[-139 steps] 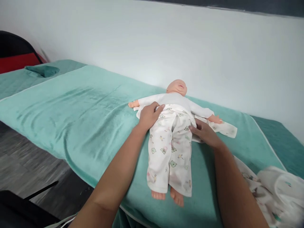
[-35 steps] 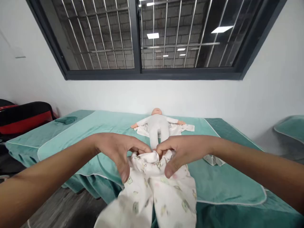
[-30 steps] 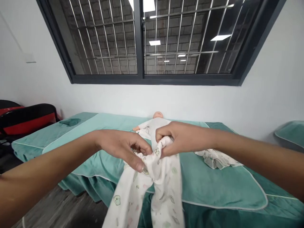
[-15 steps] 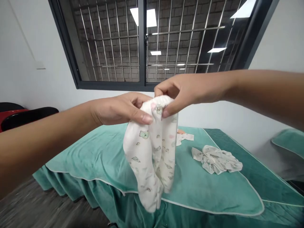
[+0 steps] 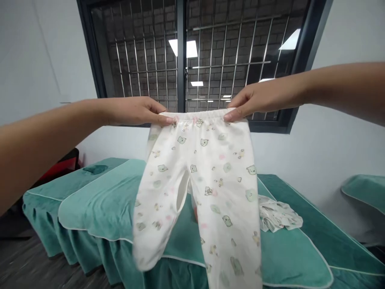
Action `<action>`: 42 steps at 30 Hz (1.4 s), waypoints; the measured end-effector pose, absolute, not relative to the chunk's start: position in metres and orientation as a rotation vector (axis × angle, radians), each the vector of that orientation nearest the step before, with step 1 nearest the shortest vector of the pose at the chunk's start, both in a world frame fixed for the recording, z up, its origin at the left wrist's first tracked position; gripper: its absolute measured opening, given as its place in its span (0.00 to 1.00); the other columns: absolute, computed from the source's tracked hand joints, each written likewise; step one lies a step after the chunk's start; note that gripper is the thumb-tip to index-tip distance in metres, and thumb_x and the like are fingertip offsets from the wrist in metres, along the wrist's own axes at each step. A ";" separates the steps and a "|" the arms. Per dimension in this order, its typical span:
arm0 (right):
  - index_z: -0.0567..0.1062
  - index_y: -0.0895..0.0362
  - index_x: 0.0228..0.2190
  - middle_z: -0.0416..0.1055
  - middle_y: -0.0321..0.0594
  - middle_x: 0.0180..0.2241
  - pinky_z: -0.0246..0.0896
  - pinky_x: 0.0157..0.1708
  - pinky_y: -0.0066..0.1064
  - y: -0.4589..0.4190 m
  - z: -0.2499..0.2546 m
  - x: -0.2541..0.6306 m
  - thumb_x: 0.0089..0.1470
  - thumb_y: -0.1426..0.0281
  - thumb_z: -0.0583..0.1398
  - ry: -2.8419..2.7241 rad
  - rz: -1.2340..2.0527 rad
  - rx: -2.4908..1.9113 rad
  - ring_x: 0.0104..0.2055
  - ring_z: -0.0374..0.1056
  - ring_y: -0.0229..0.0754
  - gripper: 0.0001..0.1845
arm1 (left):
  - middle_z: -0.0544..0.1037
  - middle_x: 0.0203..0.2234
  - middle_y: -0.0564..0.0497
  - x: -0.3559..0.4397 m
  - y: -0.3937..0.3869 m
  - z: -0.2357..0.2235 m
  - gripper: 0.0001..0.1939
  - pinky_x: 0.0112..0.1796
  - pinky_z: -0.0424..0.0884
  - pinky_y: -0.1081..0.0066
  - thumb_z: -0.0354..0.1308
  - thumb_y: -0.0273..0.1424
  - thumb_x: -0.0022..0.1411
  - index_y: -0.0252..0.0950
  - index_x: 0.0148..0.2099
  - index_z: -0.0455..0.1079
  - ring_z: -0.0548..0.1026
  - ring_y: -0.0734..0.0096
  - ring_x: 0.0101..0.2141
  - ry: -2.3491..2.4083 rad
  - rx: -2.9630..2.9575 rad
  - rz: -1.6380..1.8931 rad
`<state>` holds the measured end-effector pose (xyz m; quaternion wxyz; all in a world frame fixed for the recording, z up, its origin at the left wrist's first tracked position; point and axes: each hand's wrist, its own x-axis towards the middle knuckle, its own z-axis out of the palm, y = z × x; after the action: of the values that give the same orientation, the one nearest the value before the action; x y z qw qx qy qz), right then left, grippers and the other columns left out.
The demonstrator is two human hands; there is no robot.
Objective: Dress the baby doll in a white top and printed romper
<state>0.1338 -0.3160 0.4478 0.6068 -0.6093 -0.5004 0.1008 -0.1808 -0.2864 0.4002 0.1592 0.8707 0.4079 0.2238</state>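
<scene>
A pair of white baby pants [image 5: 222,160] with a green, pink and brown bear print hangs in front of me, waistband up and legs down. My left hand [image 5: 150,111] pinches one end of the elastic waistband, thumb in front. At the other end, my right hand [image 5: 245,105] grips the waistband in the same way. The waistband is drawn out straight between them. The foot of the right-hand leg runs past the bottom edge of the view. Behind the pants, a crumpled white printed garment [image 5: 281,214] lies on the bed, partly covered by them.
The bed has a teal cover [image 5: 102,200] with pale piping and a pleated skirt. Behind it is a white wall with a barred, dark-framed window [image 5: 181,60]. Something red and black [image 5: 64,166] stands at the left. Another teal surface [image 5: 365,190] shows at the right edge.
My hands have moved apart, and the bunched pants have opened out to full width. The view has tilted upward a little. The small garment at the back is now mostly hidden behind the pants.
</scene>
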 end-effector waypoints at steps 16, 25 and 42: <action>0.78 0.62 0.32 0.76 0.42 0.35 0.73 0.42 0.38 -0.282 0.430 0.094 0.61 0.60 0.63 -2.157 0.329 -0.926 0.40 0.75 0.41 0.16 | 0.73 0.51 0.46 -0.115 -0.256 0.376 0.20 0.50 0.72 0.58 0.55 0.46 0.65 0.38 0.51 0.64 0.73 0.53 0.55 0.595 2.083 1.937; 0.70 0.53 0.35 0.76 0.40 0.39 0.70 0.47 0.34 -0.159 0.188 0.072 0.51 0.53 0.65 -1.304 1.150 -0.626 0.44 0.73 0.42 0.19 | 0.79 0.51 0.42 -0.045 -0.199 0.113 0.26 0.52 0.71 0.57 0.65 0.41 0.56 0.35 0.54 0.69 0.75 0.49 0.53 0.775 1.574 1.091; 0.55 0.70 0.64 0.51 0.70 0.67 0.40 0.68 0.53 0.045 0.022 0.158 0.58 0.56 0.59 -1.621 0.360 -1.811 0.71 0.45 0.65 0.42 | 0.66 0.63 0.34 -0.027 -0.092 -0.002 0.31 0.64 0.58 0.54 0.59 0.38 0.59 0.34 0.62 0.60 0.64 0.50 0.63 1.311 1.473 1.088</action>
<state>0.1578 0.0452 0.0225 0.3357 -0.6942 -0.6215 0.1380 -0.0270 -0.0921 -0.0017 0.4303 0.5905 0.5254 0.4360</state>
